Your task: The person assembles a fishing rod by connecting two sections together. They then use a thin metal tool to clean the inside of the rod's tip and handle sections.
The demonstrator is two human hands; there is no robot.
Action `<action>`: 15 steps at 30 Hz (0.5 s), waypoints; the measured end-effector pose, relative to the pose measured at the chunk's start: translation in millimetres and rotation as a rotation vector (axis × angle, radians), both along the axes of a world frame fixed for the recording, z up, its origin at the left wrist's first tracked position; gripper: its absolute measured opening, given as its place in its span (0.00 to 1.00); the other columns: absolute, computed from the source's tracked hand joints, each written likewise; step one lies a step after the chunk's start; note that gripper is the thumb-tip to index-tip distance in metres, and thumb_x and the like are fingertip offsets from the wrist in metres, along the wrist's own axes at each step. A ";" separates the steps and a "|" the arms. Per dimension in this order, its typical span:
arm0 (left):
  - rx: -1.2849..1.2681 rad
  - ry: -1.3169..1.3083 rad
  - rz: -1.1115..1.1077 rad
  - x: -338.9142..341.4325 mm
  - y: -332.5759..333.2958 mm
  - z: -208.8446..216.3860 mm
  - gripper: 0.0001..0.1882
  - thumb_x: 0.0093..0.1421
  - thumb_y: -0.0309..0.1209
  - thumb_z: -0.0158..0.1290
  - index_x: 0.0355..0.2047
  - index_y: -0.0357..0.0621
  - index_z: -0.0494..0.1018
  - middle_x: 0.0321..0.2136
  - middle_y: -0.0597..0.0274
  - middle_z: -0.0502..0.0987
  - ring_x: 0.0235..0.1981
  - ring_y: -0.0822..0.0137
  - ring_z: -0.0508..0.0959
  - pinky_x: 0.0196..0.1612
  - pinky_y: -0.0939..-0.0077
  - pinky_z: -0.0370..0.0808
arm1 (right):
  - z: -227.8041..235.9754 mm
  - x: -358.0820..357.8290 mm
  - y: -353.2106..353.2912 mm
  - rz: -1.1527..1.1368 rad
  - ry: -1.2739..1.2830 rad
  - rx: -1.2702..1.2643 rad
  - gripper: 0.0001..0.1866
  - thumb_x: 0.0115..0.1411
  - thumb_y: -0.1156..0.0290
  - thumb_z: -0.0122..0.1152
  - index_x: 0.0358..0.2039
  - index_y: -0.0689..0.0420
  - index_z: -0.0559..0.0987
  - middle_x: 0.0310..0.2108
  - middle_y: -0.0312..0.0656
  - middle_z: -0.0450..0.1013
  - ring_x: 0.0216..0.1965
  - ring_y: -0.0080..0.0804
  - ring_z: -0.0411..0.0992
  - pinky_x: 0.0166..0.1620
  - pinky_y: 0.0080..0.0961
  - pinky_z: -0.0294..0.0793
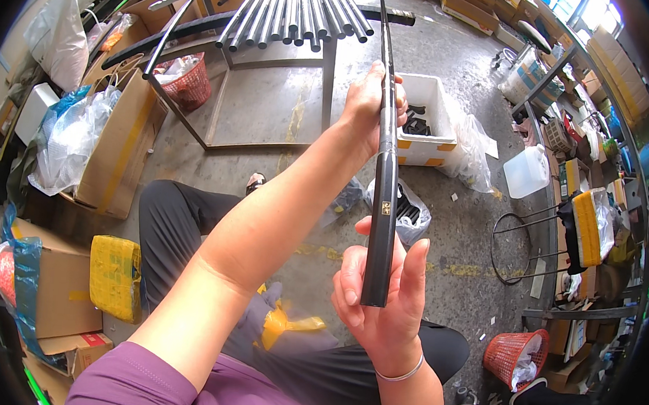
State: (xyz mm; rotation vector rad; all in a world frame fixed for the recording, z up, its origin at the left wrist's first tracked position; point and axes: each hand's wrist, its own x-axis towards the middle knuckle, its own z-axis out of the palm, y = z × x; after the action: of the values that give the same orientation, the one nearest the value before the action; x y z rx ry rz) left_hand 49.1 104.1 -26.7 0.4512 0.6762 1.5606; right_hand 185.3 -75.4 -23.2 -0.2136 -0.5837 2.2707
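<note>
A long black tapered rod (pixel 386 199), thick at the near end and marked with a small gold label, points away from me. My left hand (pixel 373 104) is closed around it toward the far part, with the arm stretched out. Under the rod's near butt end is my right hand (pixel 390 290), palm up. Its thumb stands apart on the right, and its fingers are loosely bent on the left. The rod hides part of that palm, so whether it rests there I cannot tell.
Several dark tubes (pixel 296 12) lie fanned on a metal frame (pixel 328 90) ahead. Beyond my hands are a white foam box (pixel 419 145) with black pieces and a plastic bag (pixel 411 216) of black parts. A wire-legged stool (pixel 590 228) stands right, near a red basket (pixel 509 356); cartons (pixel 118 143) stand left.
</note>
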 end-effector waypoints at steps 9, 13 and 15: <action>0.018 0.011 -0.019 -0.6 -2.8 0.9 0.19 0.69 0.44 0.30 0.34 0.41 0.61 0.12 0.61 0.62 0.11 0.70 0.61 0.14 0.76 0.61 | -3.9 -2.5 -2.0 -0.168 -0.080 0.177 0.38 0.58 0.34 0.40 0.56 0.53 0.54 0.26 0.49 0.69 0.15 0.30 0.67 0.16 0.18 0.65; 0.000 0.014 -0.016 -3.5 -3.2 1.7 0.19 0.69 0.44 0.30 0.34 0.41 0.61 0.12 0.62 0.62 0.11 0.70 0.61 0.14 0.76 0.61 | 24.2 -5.0 -10.5 -0.351 -0.497 0.207 0.71 0.22 0.25 0.63 0.61 0.54 0.45 0.33 0.47 0.70 0.20 0.30 0.72 0.19 0.17 0.70; -0.012 0.023 -0.010 -3.2 -3.9 2.4 0.19 0.69 0.44 0.30 0.34 0.41 0.61 0.12 0.62 0.62 0.11 0.70 0.61 0.14 0.76 0.61 | 15.0 -4.8 -12.3 -0.409 -0.487 0.330 0.73 0.20 0.28 0.67 0.62 0.54 0.44 0.34 0.47 0.70 0.22 0.30 0.73 0.20 0.17 0.71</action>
State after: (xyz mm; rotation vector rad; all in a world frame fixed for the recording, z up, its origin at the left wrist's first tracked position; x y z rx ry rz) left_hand 45.9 100.2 -24.3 0.4635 0.7003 1.5432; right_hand 180.5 -87.6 -8.2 -0.6651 -1.0488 1.6969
